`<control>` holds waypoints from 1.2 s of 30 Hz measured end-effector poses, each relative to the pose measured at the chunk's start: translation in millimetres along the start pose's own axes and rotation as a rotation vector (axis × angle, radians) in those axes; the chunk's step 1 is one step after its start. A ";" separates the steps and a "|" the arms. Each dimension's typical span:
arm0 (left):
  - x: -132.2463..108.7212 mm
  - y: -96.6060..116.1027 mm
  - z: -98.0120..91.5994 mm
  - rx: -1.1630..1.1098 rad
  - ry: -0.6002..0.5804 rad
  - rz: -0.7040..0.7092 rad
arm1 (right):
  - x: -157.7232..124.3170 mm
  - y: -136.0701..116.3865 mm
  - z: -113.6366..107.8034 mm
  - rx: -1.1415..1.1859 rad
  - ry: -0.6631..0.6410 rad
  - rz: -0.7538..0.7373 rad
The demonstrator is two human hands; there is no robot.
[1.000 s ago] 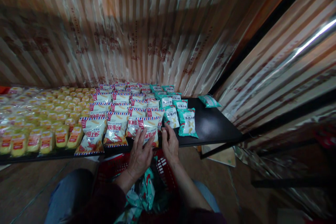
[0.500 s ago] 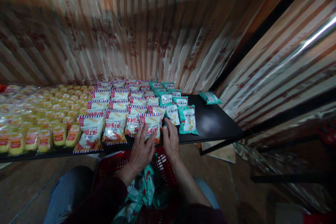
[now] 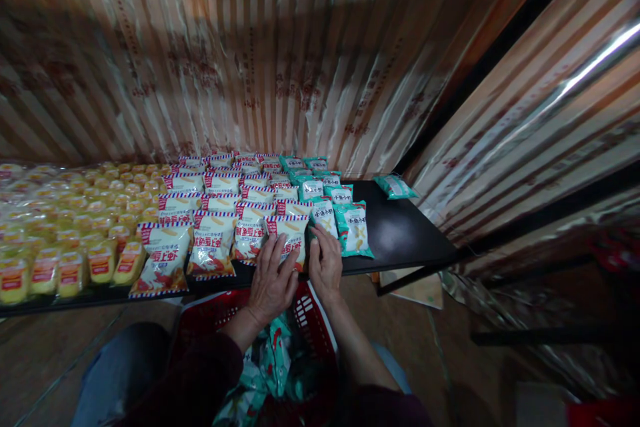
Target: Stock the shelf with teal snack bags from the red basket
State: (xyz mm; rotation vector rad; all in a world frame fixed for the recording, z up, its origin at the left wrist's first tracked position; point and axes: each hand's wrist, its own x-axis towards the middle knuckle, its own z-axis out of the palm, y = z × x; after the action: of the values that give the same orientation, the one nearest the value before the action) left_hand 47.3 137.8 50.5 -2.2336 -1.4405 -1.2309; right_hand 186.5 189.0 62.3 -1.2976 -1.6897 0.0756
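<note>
My left hand (image 3: 273,272) lies with spread fingers on the front of a white-and-red snack bag (image 3: 287,230) at the table's front edge. Its fingertips press on the lower part of that bag. At the bag's right edge is my right hand (image 3: 326,263), fingers stretched out, its fingertips over the bottom of a teal snack bag (image 3: 325,212). More white-and-red bags stand in rows to the left, such as a front one (image 3: 212,240). Another teal bag (image 3: 356,227) leans just right of my right hand.
Below the table edge, a red basket (image 3: 320,320) between my knees holds several teal bags (image 3: 274,353). Packed yellow cakes (image 3: 103,257) fill the left side. One teal bag (image 3: 395,187) lies at the far right of the black table (image 3: 410,233). Striped sheeting hangs behind.
The view has turned slightly right. The bag under my left hand has shifted a little right of its neighbour, which shows more. Both hands stay close to it.
</note>
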 end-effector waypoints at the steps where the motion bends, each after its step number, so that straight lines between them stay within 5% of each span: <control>1: -0.3 0.2 0.6 0.010 0.005 0.000 | 0.7 1.9 -0.5 -0.040 0.020 -0.016; 10: -0.9 0.8 4.7 0.032 0.037 0.009 | 4.6 12.9 -2.3 -0.327 0.100 -0.061; 19: 5.0 0.8 5.5 0.068 0.049 0.025 | 10.2 27.2 1.5 -0.375 0.003 -0.056; 36: 15.1 -1.5 8.2 0.033 0.035 0.064 | 22.2 29.8 6.0 -0.352 0.030 -0.025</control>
State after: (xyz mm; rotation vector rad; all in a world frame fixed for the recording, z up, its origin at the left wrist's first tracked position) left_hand 53.1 153.1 56.1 -2.2080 -1.3553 -1.2112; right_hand 204.2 221.8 56.7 -1.5243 -1.7448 -0.2658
